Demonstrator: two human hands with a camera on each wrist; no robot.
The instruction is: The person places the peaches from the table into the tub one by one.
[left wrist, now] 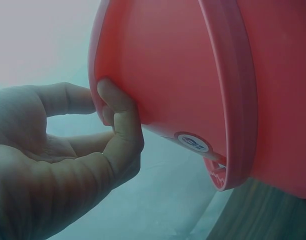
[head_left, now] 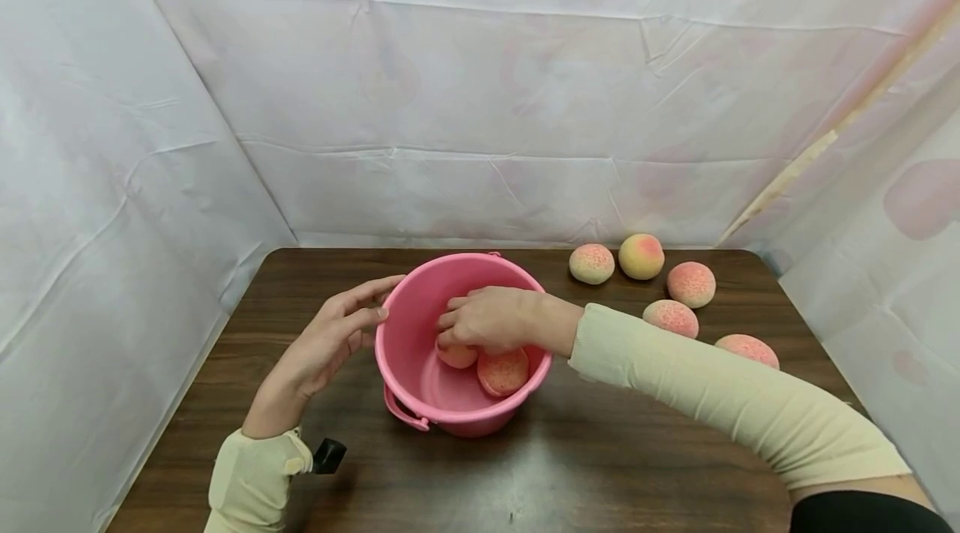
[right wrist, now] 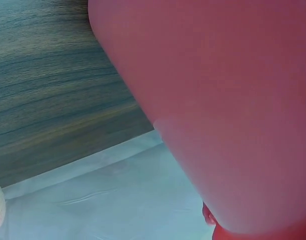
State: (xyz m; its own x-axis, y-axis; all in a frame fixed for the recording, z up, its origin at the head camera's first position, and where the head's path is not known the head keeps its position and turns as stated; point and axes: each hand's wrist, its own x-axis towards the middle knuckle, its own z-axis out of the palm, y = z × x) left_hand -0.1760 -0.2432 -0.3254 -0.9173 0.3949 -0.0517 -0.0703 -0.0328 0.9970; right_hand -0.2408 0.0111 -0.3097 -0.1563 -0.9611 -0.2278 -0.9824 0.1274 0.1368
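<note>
A pink plastic bucket [head_left: 408,333] stands upright on the table, its handle hanging down on the near left side. My left hand [head_left: 333,337] pinches its left rim; in the left wrist view the fingers [left wrist: 122,117] bend over the rim's edge. Inside the bucket is my right hand [head_left: 491,318], its fingers curled over a peach [head_left: 456,356]. A second peach [head_left: 502,373] lies beside that one, partly beneath the hand and wrist. In the right wrist view the bucket's outer wall [right wrist: 208,100] fills much of the frame and hides the right hand.
Several more peaches are at the table's back right, among them a yellowish peach [head_left: 641,256] and a pink peach [head_left: 691,284]. The right forearm partly covers the nearest peach [head_left: 747,349]. White sheeting [head_left: 450,83] hangs behind the brown wooden table [head_left: 600,450] and at both sides.
</note>
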